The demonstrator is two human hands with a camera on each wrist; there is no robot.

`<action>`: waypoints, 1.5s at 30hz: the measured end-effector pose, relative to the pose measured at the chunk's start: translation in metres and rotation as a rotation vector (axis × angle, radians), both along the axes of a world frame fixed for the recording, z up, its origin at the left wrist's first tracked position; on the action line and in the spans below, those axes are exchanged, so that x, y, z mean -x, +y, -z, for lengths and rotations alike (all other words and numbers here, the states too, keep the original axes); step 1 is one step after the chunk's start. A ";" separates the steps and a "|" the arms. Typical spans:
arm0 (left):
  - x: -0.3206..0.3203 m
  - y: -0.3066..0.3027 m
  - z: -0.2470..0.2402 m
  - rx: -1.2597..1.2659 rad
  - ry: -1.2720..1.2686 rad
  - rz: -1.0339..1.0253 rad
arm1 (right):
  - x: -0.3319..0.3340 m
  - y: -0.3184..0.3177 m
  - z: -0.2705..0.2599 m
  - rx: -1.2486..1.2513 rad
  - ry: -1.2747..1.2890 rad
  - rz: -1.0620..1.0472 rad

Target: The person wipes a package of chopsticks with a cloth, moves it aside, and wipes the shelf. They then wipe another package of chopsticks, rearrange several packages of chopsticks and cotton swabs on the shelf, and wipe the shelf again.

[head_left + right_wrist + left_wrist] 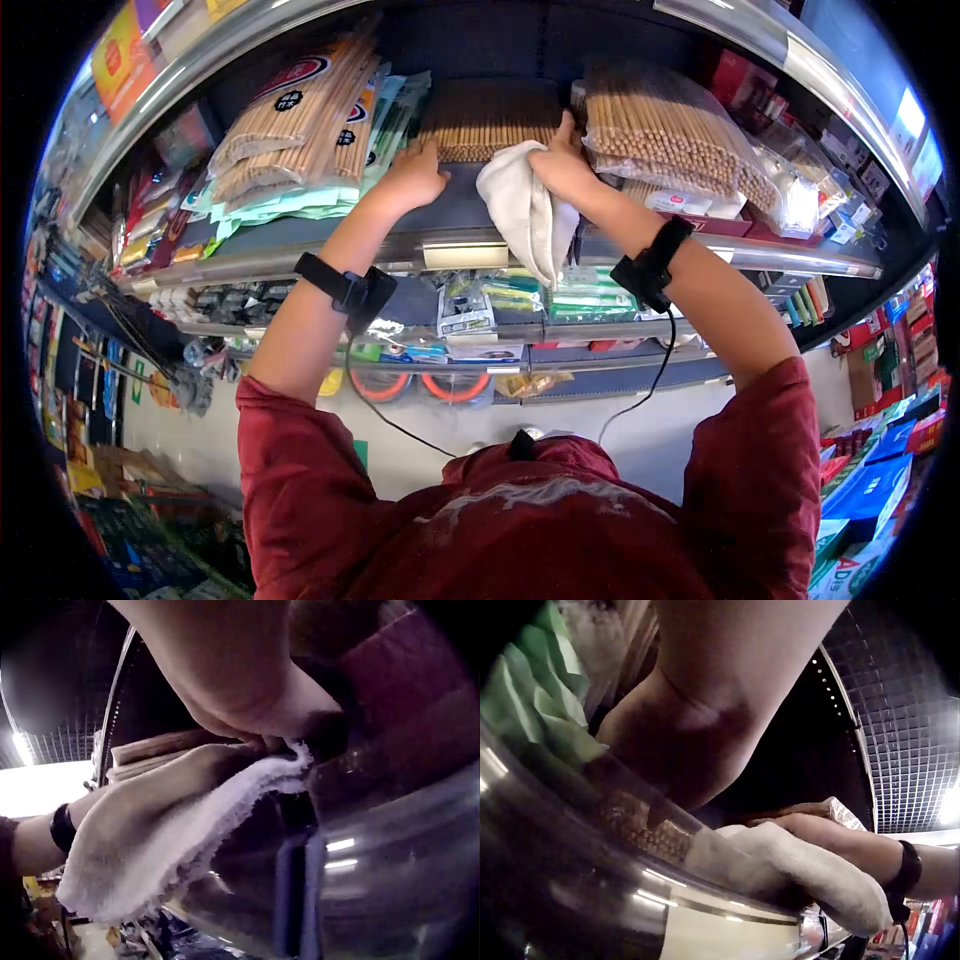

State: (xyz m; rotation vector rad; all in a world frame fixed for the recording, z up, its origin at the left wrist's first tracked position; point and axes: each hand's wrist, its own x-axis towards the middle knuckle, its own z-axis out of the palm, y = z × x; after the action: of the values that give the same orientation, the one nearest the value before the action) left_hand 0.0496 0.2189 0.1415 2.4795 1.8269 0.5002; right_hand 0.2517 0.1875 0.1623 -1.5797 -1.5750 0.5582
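A wide pack of wooden chopsticks (490, 125) lies at the back of the shelf, its stick ends facing forward. My left hand (415, 178) is at the front left corner of this pack, fingertips right at its edge; the hand's underside hides the fingers in the left wrist view. On the pack's other side, my right hand (562, 165) holds a white cloth (528, 210), with one digit pointing toward the back of the shelf. The cloth (150, 817) hangs down over the shelf's front edge, its frayed border showing in the right wrist view.
Bagged chopsticks (290, 110) and pale green packets (265, 205) are piled to the left. More bagged chopsticks (670, 130) are stacked to the right, close to the right hand. A rail with a price label (465, 256) runs along the shelf front, and lower shelves hold packaged goods.
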 end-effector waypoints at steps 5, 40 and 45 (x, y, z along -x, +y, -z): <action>0.003 0.013 0.008 -0.084 0.044 0.032 | -0.025 0.074 0.052 0.025 -0.132 0.071; -0.014 0.010 -0.024 0.198 -0.043 -0.276 | 0.000 -0.007 -0.018 0.376 0.066 -0.179; 0.004 0.048 -0.006 0.074 -0.392 -0.169 | 0.002 0.019 0.005 0.212 0.140 -0.122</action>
State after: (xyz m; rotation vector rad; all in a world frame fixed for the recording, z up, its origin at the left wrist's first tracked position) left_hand 0.0451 0.2666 0.1476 2.0093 1.8549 0.8386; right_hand 0.2498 0.2066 0.1573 -1.5673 -1.5540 0.9085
